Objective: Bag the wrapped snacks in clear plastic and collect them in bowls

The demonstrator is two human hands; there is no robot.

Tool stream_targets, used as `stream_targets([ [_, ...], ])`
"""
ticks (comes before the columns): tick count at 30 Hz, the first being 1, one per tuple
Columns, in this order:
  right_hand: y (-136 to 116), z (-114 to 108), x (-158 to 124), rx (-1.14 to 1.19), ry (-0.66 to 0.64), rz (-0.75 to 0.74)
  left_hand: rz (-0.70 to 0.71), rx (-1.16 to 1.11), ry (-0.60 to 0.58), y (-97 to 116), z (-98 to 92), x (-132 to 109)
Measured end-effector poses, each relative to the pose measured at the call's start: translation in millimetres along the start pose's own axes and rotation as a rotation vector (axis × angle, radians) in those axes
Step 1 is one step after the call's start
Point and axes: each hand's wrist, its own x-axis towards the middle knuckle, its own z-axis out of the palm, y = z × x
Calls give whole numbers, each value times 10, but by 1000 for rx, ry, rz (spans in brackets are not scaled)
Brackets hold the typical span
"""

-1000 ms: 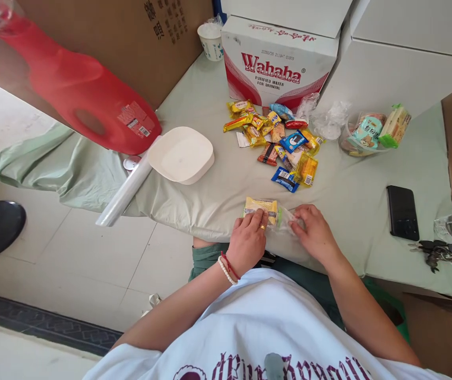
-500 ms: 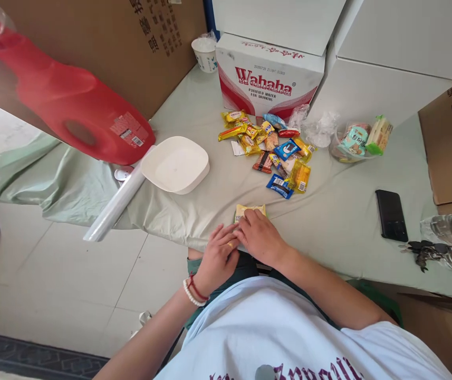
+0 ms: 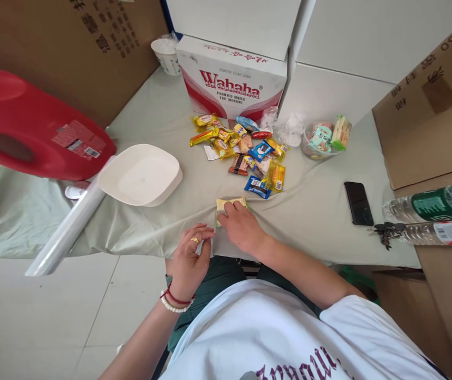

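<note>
A small yellow-and-green snack packet lies flat on the cloth near the table's front edge. My right hand rests over it, fingers bent and closed on its surface, covering much of it. Just to the left, at the table edge, my left hand has its fingers stretched out and the thumb apart, holding nothing. A little beyond the packet is a pile of wrapped snacks in yellow, blue and brown, with a blue packet and a yellow packet nearest.
A white square bowl and a plastic-film roll lie left, beside a red jug. Behind stand a Wahaha box and a paper cup. To the right are a snack tub, phone, keys and two bottles.
My left hand has drawn away from my right hand, which stays on the packet with its fingers more curled. The view has shifted to the right.
</note>
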Motion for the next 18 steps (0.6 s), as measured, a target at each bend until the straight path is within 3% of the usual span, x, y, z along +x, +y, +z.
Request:
stream_targets([
  [6,269,21,-51,171,94,-28,-123,5,35,69,66,81],
  [10,321,94,-141,420,220,-79,-367,-93,-17,106,155,165],
  [12,327,79,-209,659,281,-70,-479,-258,13,131,182,214],
  [14,344,42,-275,965,288,-20,-504,-499,28,173,184,261],
  [18,391,21,-371,1521,194,142,-562,-934,-227,291,171,334],
])
